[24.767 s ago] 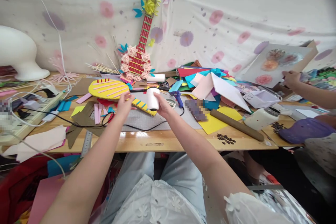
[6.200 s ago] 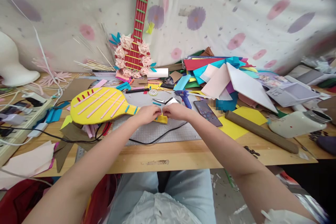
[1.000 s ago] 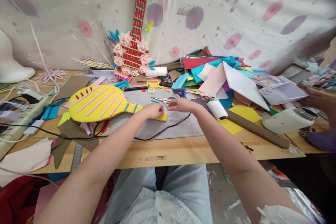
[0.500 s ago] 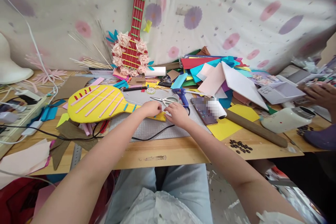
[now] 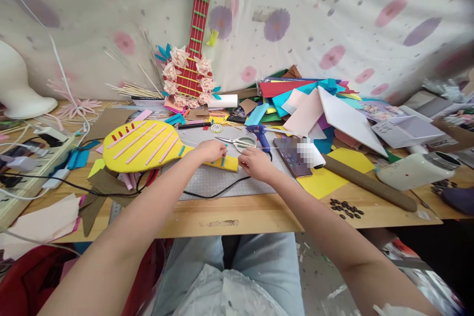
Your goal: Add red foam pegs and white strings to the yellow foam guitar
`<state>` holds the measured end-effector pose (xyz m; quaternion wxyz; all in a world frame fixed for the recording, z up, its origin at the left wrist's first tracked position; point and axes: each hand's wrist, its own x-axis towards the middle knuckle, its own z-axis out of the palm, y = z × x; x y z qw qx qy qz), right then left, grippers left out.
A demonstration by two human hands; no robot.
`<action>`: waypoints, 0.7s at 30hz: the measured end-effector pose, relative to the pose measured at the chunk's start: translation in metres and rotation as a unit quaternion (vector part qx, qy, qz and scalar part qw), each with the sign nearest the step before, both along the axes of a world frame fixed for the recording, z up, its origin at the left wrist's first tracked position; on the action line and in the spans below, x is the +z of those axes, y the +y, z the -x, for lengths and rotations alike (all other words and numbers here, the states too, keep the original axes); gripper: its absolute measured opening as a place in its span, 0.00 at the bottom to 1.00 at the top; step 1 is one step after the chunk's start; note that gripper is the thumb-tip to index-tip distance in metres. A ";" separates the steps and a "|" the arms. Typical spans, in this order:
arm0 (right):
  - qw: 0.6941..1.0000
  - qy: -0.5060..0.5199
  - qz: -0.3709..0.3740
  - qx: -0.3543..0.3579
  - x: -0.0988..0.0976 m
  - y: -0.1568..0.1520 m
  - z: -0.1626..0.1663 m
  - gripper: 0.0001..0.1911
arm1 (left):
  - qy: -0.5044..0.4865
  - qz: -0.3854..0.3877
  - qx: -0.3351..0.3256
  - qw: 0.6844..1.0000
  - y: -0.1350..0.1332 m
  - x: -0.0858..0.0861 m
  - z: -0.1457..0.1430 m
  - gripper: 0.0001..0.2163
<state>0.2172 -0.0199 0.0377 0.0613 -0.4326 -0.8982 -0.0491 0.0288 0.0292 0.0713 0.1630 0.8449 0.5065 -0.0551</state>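
Note:
A yellow guitar-shaped craft with pink strips lies on the grey cutting mat, its neck pointing right. My left hand is over the neck, fingers pinched on a thin white string. Just off the neck's end, my right hand is closed, also pinching the string; its fingertips are partly hidden. A stretch of string shows past the right hand toward the phone. Scissors with pale handles and a blue glue gun lie just beyond my hands.
A red guitar craft with paper flowers leans on the curtain. Coloured sheets are piled at the back. A brown roll, white jar and black beads lie right. A power strip and black cable are nearby.
My right hand has shifted right, away from my left hand and clear of the neck's end. The view has turned slightly left; another person's hand at far right is out of sight.

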 end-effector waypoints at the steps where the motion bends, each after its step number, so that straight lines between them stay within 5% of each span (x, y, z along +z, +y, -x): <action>1: 1.000 -0.004 0.004 0.002 0.002 -0.001 -0.001 0.10 | 0.006 -0.004 0.003 1.000 0.001 0.000 0.001 0.15; 14: 1.000 0.012 0.021 -0.017 0.006 -0.003 -0.013 0.10 | 0.029 -0.032 -0.019 0.999 0.001 -0.004 0.001 0.15; 21: 0.997 0.063 -0.044 -0.004 0.008 -0.001 -0.021 0.09 | 0.030 -0.021 -0.024 0.999 0.002 -0.002 0.004 0.14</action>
